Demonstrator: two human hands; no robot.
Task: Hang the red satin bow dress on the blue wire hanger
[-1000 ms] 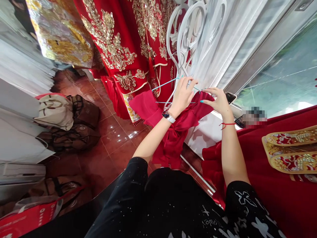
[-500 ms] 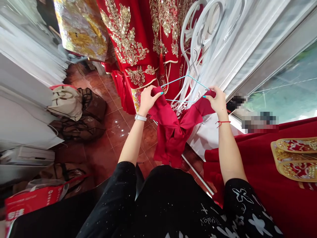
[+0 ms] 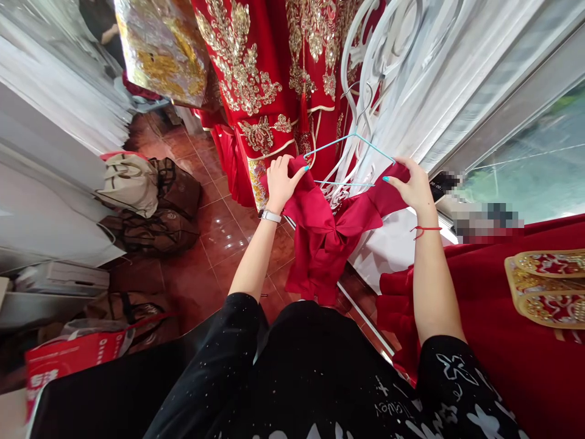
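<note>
A plain deep-red garment point(image 3: 336, 231), gathered at a knot in its middle, hangs in front of my body on a thin light-blue hanger point(image 3: 331, 144). My left hand point(image 3: 282, 183) pinches its left shoulder part between thumb and fingers, close to the hanger's end. On the other side, my right hand point(image 3: 415, 188) grips the right shoulder part in the same way. The cloth is spread between both hands, and its lower part drops toward my black shirt point(image 3: 315, 366). The hanger's metal hook stands up before white scrollwork.
Red gowns with gold beading point(image 3: 256, 67) hang ahead, beside a white scrolled metal frame point(image 3: 365, 73). Brown bags point(image 3: 155, 231) sit on the tiled floor point(image 3: 223, 238) at left. A red cloth point(image 3: 479, 292) with gold-embroidered pieces point(image 3: 548, 286) lies at right.
The surroundings have shifted slightly rightward in view. Both hands keep hold of the garment's shoulder parts; the right hand sits a touch farther out.
</note>
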